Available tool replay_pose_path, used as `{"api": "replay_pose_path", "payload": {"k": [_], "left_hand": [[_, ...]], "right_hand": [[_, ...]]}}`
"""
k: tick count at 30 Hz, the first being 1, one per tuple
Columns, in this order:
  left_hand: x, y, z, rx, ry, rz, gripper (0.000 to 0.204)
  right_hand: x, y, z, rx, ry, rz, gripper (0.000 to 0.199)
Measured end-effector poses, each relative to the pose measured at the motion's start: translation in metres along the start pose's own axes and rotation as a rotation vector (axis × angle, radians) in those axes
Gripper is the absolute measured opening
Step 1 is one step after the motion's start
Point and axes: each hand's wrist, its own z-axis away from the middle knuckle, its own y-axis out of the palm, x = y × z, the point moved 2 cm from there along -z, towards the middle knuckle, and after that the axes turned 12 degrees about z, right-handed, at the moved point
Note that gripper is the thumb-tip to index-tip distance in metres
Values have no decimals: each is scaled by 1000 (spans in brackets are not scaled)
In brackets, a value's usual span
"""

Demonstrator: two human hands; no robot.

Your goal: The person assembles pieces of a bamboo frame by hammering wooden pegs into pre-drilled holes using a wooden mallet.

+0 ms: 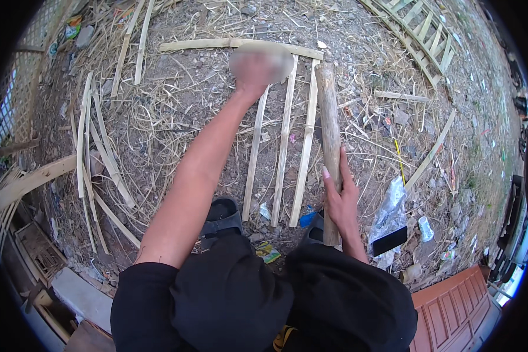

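Far ahead, my left hand (259, 66) is at the long crosswise bamboo strip (199, 44); a blurred patch hides its fingers. Three pale strips run from the crosswise one toward my feet: a left one (254, 158), a middle one (284, 146) and a right one (305, 146). Just right of them lies a thick round wooden pole (329, 117), its near end by my right foot. Against the pole's near half rests my right hand (341, 202), with thumb and forefinger stretched out and apart. Its other fingers are partly hidden.
More loose strips (102, 146) lie at the left, beside a plank (32, 183). A slatted panel (419, 29) stands far right. Near my right forearm are a clear plastic bag (388, 211), a black phone (389, 240) and a plastic cup (425, 229). Dry shavings and litter cover the ground.
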Motion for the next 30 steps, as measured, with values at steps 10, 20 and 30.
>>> {"api": "replay_pose_path", "payload": {"k": [10, 20, 30], "left_hand": [[0, 2, 0, -32, 8, -40, 40], [-3, 1, -1, -35, 1, -28, 40], [-18, 0, -2, 50, -113, -33, 41]], "right_hand": [[3, 0, 5, 107, 116, -26, 68], [1, 3, 6, 94, 73, -34, 69], [1, 1, 9, 60, 36, -34, 69]]}}
